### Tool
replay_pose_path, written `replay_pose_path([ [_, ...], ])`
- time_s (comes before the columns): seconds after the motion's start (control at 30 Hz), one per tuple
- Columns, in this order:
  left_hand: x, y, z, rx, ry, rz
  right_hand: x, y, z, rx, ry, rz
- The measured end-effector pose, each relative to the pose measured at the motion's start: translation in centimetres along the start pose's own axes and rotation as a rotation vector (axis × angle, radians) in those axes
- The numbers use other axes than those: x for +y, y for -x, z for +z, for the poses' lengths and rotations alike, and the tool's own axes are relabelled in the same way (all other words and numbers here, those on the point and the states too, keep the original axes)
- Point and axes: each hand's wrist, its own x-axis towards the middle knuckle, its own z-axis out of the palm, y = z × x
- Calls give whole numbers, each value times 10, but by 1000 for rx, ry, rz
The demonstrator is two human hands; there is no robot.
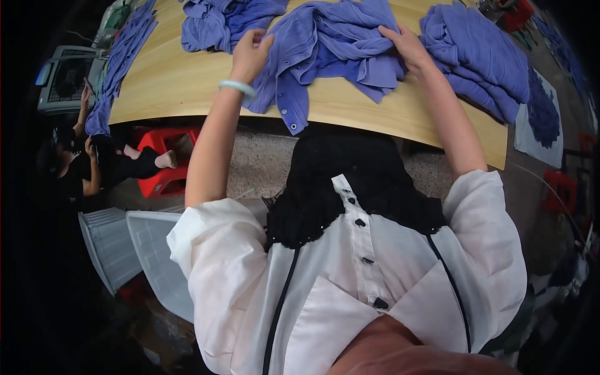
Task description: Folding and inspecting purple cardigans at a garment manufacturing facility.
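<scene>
Noting rumpled purple garment [334,31] at 12 o'clock on tabletop [156,81]. Pinched at its 3 o'clock side by right hand [405,49]; met at 9 o'clock by half-curled left hand [249,57], cannot tell if gripping.

Garment [325,37] violet-blue; table [169,87] pale yellow wood; bangle [238,87] pale green; stool [153,184] red.

table [175,94]: pale wood-grain top, bare between grip and near edge at several points. directly on it, between two hands: violet-blue garment [340,37], crumpled, metal-snapped band lapping over near edge. beyond left-hand grip: second violet-blue heap [219,25], loosely bunched. right of right-hand grip: thick layered pile [475,62], same colour, reaching right edge. far left of grip: long cloth strip [128,53], draped over left edge.
</scene>
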Motion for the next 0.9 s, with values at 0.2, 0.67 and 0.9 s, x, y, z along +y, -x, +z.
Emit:
replay_pose_path([
  [0.2, 2, 90, -8, 152, -89, -263, -12, 8, 11, 51, 122, 2],
  [0.67, -27, 100, -42, 283, 122, -278, -84, -6, 15, 131, 132, -236],
  [0.9, -51, 87, -77, 321, 384, -375, -91, -23, -7, 91, -3, -263],
])
